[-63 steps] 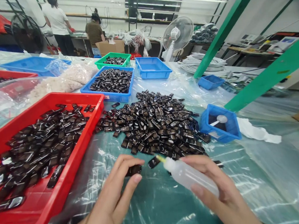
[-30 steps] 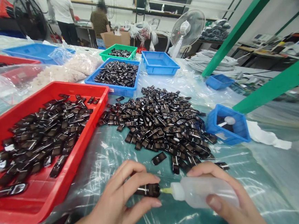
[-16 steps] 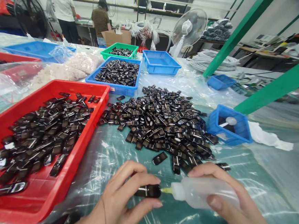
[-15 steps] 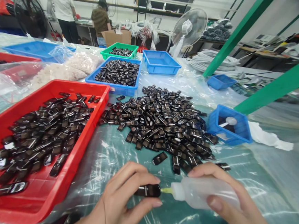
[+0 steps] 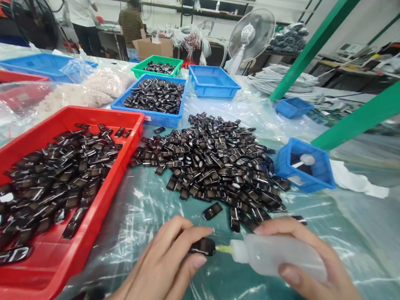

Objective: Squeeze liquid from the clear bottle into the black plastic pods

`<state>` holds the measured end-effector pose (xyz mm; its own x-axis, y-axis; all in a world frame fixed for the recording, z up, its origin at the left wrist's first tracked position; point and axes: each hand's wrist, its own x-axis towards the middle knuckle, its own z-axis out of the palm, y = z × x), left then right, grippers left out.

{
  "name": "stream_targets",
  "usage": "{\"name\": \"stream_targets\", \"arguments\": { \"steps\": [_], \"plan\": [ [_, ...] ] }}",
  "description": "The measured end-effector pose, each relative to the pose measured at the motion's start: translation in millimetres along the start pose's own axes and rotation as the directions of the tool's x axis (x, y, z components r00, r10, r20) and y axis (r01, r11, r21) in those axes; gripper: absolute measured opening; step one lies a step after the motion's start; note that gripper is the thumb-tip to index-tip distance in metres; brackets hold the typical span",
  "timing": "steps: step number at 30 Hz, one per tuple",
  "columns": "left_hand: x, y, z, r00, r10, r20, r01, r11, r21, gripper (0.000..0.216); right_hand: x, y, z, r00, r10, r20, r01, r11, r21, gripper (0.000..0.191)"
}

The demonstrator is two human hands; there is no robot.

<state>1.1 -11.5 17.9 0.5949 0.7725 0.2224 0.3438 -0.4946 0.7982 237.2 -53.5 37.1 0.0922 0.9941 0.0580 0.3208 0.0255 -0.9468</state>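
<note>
Between thumb and fingers, my left hand (image 5: 164,268) grips a small glossy black plastic piece (image 5: 203,247), its rounded end pointing right. My right hand (image 5: 308,257) is wrapped around a translucent white squeeze bottle (image 5: 281,257), which lies nearly level. The bottle's thin yellow-green tip (image 5: 223,249) points left and meets, or almost meets, the end of the black piece. Just beyond my hands spreads a heap of similar black pieces (image 5: 211,163) on the plastic-covered table. One loose piece (image 5: 212,211) lies at the heap's near edge.
At left a red tray (image 5: 119,175) holds many black pieces. Behind the heap are a filled blue tray (image 5: 170,119), a filled green tray (image 5: 138,71) and another blue tray (image 5: 212,89). A small blue bin (image 5: 309,178) stands right, by a green post (image 5: 366,111). Two people work behind.
The black piece has tilted and risen slightly, and my left fingers have shifted on it. The bottle stays at its end. The whole view has moved a little.
</note>
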Motion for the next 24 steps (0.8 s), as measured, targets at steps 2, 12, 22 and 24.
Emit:
{"name": "stream_targets", "arguments": {
  "steps": [2, 12, 22, 24],
  "plan": [
    [-0.5, 2.1, -2.3, 1.0, -0.009, 0.023, 0.008, 1.0, 0.019, 0.029, -0.7, 0.6, -0.9, 1.0, 0.011, 0.01, -0.011, 1.0, 0.0, 0.031],
    [-3.8, -4.9, 5.0, 0.996, 0.056, -0.065, -0.055, 0.998, 0.007, 0.028, -2.1, 3.3, -1.8, 0.999, 0.028, -0.022, -0.028, 1.0, -0.001, 0.034],
    [-2.6, -4.5, 2.2, 0.995, 0.07, -0.068, -0.065, 0.996, 0.066, 0.028, -3.6, 5.3, -1.3, 1.0, 0.01, -0.023, -0.012, 0.998, -0.056, 0.034],
    [-2.3, -3.1, 1.1, 0.996, 0.066, -0.056, -0.062, 0.996, 0.071, 0.028, -3.3, 4.6, -1.1, 1.0, 0.012, -0.02, -0.013, 0.998, -0.06, 0.033]
  ]
}}
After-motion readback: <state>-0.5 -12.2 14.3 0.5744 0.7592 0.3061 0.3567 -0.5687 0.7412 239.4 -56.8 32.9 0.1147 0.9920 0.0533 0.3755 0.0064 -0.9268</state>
